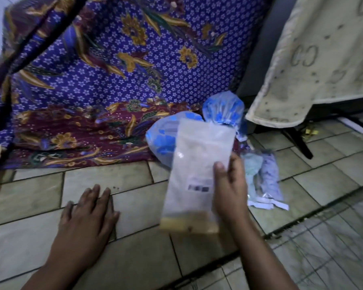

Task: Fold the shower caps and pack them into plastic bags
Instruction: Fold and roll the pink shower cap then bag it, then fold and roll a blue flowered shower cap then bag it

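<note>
Above the tiled floor (134, 258), the right grip (228, 191) holds a clear rectangular plastic bag (197, 155); the left grip (88, 212) lies flat, empty. Next, seemingly: fold a blue-flowered translucent shower cap (161, 141).

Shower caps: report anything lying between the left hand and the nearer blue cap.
Nothing visible does: only bare tiles lie between the left hand and the nearer blue cap. The plastic bag gripped by the right hand overlaps the cap's right side in this view.

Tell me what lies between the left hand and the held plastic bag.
Only bare floor tiles separate the left hand from the plastic bag, per the head view.
</note>
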